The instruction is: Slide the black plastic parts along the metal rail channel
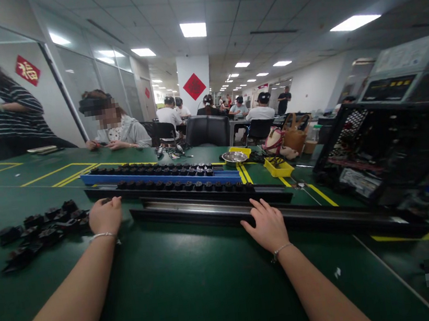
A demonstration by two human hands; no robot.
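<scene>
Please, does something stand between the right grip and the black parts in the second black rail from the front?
Yes. The front black rail lies between the right grip and the row of black parts; next comes the near wall of the second rail. Nothing else is visible between.

Twos and ones on the green table (184,291)

Two bare hands: one left hand (105,217), one right hand (267,223). Two bracelets (103,235), one per wrist. One blue channel (153,179), at least two black channels (206,217). Two yellow trays (278,169), one metal dish (233,157), one computer case (388,158), three red diamond signs (194,86). One cluster of loose black parts (49,235), overlapping too much to number
</scene>
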